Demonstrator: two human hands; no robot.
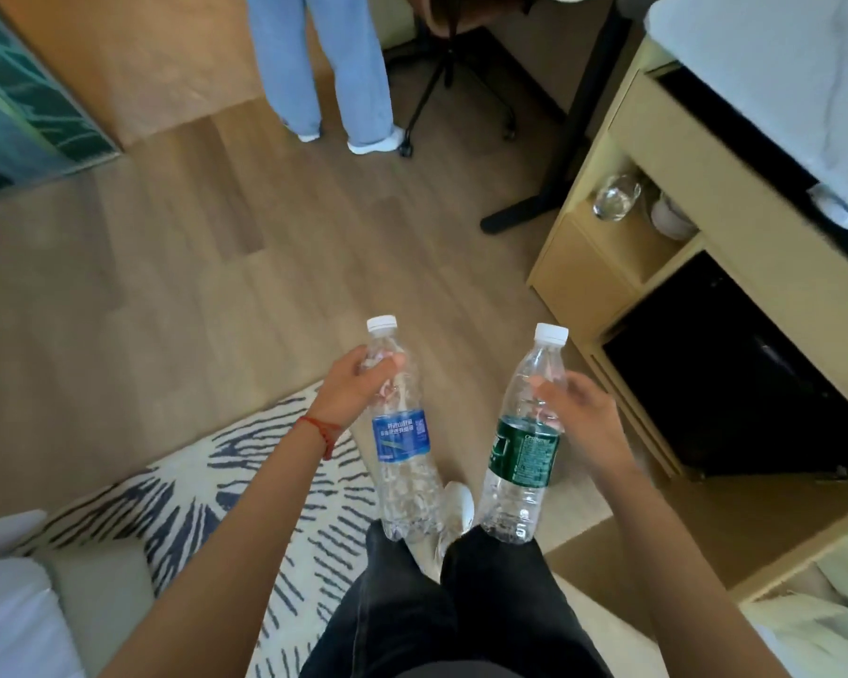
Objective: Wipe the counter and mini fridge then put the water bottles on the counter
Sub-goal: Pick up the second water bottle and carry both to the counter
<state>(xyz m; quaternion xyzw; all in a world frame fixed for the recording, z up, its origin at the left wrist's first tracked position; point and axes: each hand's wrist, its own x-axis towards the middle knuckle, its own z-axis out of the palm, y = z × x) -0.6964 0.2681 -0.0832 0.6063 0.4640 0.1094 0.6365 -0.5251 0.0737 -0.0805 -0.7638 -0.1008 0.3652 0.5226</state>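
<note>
Two clear plastic water bottles, blue-label (pixel 402 435) in left hand (pixel 358 389), green-label (pixel 522 450) in right hand (pixel 581 418) (both gripped), stand upright; pale wooden counter (pixel 735 188) lies right, nearer right hand.

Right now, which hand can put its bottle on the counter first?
Probably the right hand: its green-label bottle is on the side nearest the counter. The left hand, gripping the blue-label bottle, is farther away.

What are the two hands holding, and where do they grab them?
The left hand holds the blue-label bottle by its upper body. The right hand holds the green-label bottle the same way.
</note>
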